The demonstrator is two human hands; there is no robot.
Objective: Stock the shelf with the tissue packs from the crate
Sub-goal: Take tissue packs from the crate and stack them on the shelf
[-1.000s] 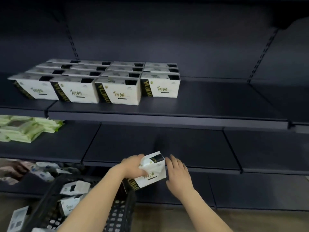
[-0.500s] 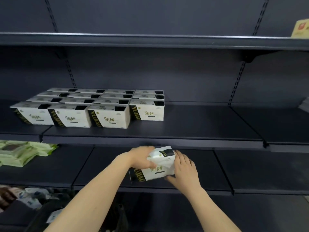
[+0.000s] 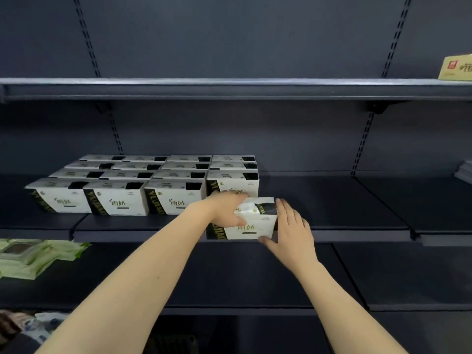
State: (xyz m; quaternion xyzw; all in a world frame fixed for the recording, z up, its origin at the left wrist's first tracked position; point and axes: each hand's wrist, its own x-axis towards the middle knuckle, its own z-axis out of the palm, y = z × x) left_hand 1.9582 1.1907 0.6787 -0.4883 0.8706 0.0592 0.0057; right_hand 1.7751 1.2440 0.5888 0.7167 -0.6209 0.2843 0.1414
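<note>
A white tissue pack (image 3: 251, 223) with black and gold print sits at the front edge of the dark middle shelf (image 3: 332, 213). My left hand (image 3: 227, 208) grips its top left corner and my right hand (image 3: 291, 226) presses its right side and bottom corner. Directly behind it stands the right column of the stocked tissue packs (image 3: 143, 185), several rows deep, filling the shelf's left half. The crate is out of view.
Green wipe packs (image 3: 33, 256) lie on the lower shelf at the left. A yellow box (image 3: 457, 66) stands on the upper shelf at the far right. Grey packs (image 3: 463, 172) peek in at the right edge. Wrapped goods (image 3: 30, 325) sit at bottom left.
Both hands have lifted the tissue pack from above the crate up to the middle shelf's front edge. My view has tilted upward, and the crate has dropped out of sight.
</note>
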